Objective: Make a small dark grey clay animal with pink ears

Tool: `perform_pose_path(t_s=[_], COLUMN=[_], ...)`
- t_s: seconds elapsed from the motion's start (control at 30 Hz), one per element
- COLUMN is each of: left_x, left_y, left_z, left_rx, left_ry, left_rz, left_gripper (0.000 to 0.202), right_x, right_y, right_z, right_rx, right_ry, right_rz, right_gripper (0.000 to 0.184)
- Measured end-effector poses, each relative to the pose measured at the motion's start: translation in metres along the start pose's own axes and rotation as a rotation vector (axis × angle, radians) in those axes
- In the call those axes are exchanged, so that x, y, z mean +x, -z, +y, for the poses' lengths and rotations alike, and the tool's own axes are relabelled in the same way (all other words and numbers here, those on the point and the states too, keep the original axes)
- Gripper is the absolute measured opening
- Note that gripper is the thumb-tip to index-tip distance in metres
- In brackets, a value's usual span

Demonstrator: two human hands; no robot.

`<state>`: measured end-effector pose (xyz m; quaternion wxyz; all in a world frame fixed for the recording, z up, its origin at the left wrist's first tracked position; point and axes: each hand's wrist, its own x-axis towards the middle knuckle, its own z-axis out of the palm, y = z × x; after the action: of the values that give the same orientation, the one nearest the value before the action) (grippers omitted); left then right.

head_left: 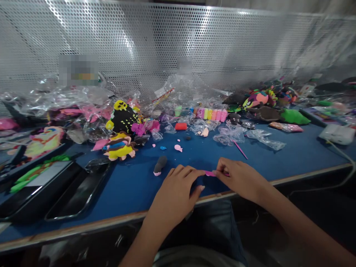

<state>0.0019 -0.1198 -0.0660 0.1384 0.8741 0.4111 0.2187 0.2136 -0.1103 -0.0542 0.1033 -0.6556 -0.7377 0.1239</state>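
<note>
My right hand (236, 176) pinches a magenta plastic modelling tool (210, 173) near the table's front edge, its flat tip pointing left. My left hand (178, 189) lies to the left of it, fingers stretched out and thumb apart. The left index fingertip reaches the tool's tip; whether something small is under it, I cannot tell. Just beyond the left hand rests a dark grey clay roll (160, 165) with a pale pink end. Farther back are a pale pink clay piece (178, 148) and a small blue clay bit (162, 148).
A second magenta stick (239, 150) lies to the right. Black trays (80, 189) occupy the left front. Clay figures, including a black and yellow one (124, 116), a red clay block (181, 126) and plastic wrappers (230, 133) line the back before a perforated metal screen (178, 40).
</note>
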Motion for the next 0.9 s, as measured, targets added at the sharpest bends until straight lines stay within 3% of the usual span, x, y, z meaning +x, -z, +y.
perform_pose_path(t_s=[0.13,0.3,0.4,0.53,0.73,0.9], left_x=[0.001,0.001,0.0,0.001,0.0,-0.001], left_y=[0.0,0.001,0.002,0.001,-0.002,-0.004], left_z=[0.0,0.0,0.001,0.002,-0.001,-0.001], left_rx=[0.009,0.019,0.008,0.004,0.063,0.099], left_ry=[0.0,0.012,0.013,0.027,0.005,-0.009], left_rz=[0.006,-0.002,-0.001,0.0,0.027,0.029], left_gripper=[0.032,0.03,0.025,0.017,0.039,0.032], right_x=[0.001,-0.006,-0.008,-0.01,-0.016,-0.018], right_y=[0.001,0.002,0.003,-0.003,-0.02,-0.024], right_z=[-0.001,0.012,0.019,0.017,0.007,0.005], right_rx=[-0.075,0.153,0.203,0.157,0.027,-0.028], right_ry=[0.025,0.23,0.238,0.241,0.324,0.322], right_rz=[-0.004,-0.011,0.017,0.103,0.161,0.232], right_gripper=[0.012,0.005,0.01,0.017,0.019,0.019])
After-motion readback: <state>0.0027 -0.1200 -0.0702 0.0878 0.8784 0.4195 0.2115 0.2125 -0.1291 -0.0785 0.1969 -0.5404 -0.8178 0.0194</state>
